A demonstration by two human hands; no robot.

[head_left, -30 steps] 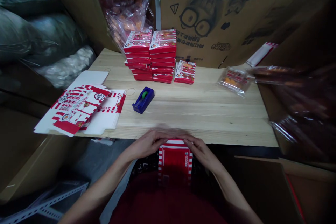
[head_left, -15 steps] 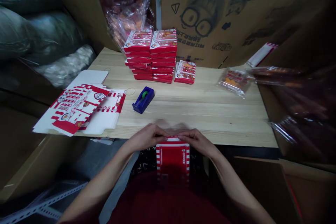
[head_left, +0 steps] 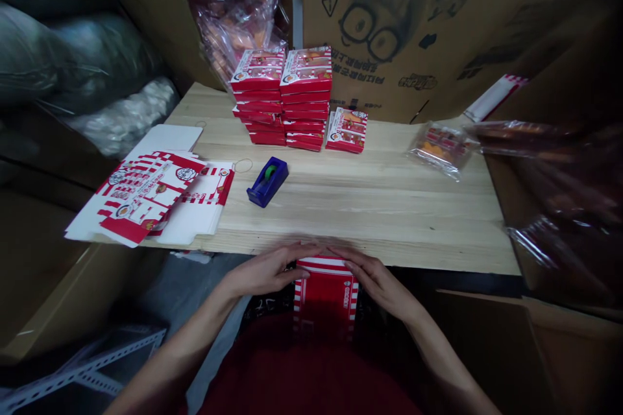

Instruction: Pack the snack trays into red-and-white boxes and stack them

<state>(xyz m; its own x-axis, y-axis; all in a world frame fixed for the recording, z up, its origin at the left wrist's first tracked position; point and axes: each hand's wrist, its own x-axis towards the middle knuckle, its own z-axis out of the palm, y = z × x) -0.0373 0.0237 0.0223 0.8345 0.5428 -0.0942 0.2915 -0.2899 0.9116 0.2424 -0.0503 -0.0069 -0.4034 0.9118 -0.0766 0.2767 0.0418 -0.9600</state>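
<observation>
A small red cardboard box [head_left: 325, 298] with striped white edges is held upright against my body at the table's front edge. My left hand [head_left: 271, 268] grips its upper left side, thumb on the near face and fingers reaching over the top. On the upper right corner my right hand [head_left: 378, 276] rests with its fingers bent round the edge; its thumb is hard to make out. The top flap lies folded down between the two hands. Beyond them on the table is a blue tape dispenser [head_left: 267, 183] with a green core.
Flat printed box blanks [head_left: 146, 198] lie at the left of the wooden table [head_left: 370, 207]. Stacked filled red boxes [head_left: 306, 87] stand at the back, beside one lower box pile [head_left: 347, 131]. A clear-wrapped packet [head_left: 442, 148] lies right. Large cartons [head_left: 389, 84] border the back.
Both hands have shifted from pinching the flap at the top to lying over the box's upper corners. The flap is now pressed flatter. The view has moved slightly.
</observation>
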